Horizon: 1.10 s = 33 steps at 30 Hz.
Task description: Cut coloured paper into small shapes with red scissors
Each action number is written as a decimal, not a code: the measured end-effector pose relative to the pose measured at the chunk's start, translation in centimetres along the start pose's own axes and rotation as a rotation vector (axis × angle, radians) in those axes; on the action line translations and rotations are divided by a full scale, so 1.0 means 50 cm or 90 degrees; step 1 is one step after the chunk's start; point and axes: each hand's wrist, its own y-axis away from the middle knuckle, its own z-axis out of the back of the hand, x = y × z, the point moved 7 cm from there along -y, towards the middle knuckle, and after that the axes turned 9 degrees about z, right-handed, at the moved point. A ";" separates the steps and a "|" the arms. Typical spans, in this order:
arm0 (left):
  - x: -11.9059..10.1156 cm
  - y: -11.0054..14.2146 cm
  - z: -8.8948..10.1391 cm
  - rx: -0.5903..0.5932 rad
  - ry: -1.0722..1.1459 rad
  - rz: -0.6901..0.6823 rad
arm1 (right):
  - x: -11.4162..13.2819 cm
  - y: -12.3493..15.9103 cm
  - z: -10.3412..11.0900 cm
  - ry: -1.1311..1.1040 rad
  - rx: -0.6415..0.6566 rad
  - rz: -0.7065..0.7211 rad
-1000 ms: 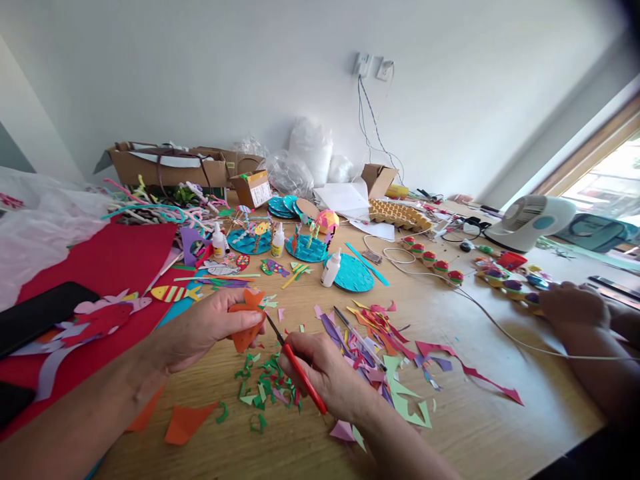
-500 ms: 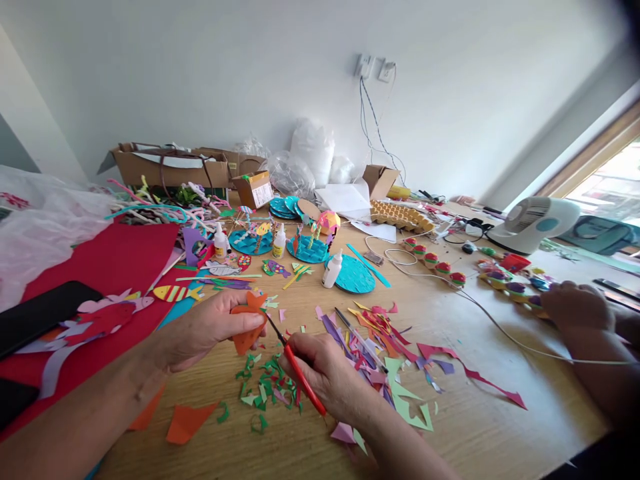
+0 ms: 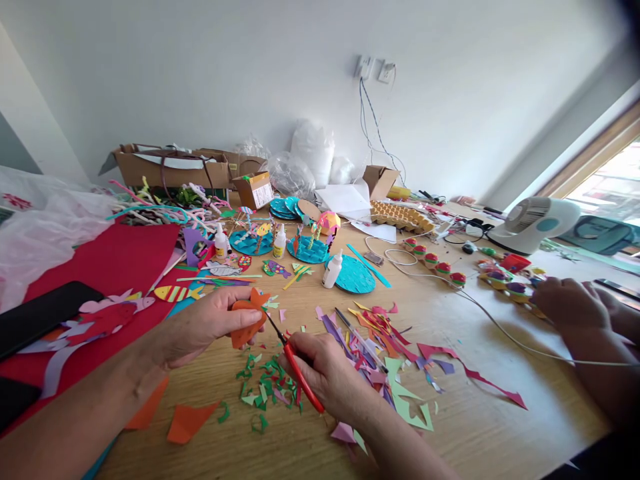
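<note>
Scissors (image 3: 303, 378) at edge of orange paper (image 3: 242, 337)

Scraps (image 3: 376, 377) in the way beside scissors (image 3: 301, 375); bare tabletop (image 3: 440, 321) towards the cable (image 3: 481, 306)

Left hand (image 3: 213, 325): pinching an orange paper cutout (image 3: 245, 325)
Right hand (image 3: 320, 370): gripping red-handled scissors (image 3: 303, 381), pointing the blades (image 3: 275, 329) at the cutout's edge
Green scraps (image 3: 273, 373): littering the tabletop (image 3: 470, 427) below
Glue bottle (image 3: 332, 272): standing beside a blue disc (image 3: 356, 275)
</note>
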 end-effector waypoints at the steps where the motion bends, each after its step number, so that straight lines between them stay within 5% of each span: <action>1: -0.001 0.000 0.000 -0.005 -0.008 -0.003 | 0.000 0.000 0.000 -0.001 0.001 0.000; 33: -0.005 0.002 -0.012 0.006 0.006 -0.024 | -0.006 0.000 -0.005 -0.028 -0.016 0.001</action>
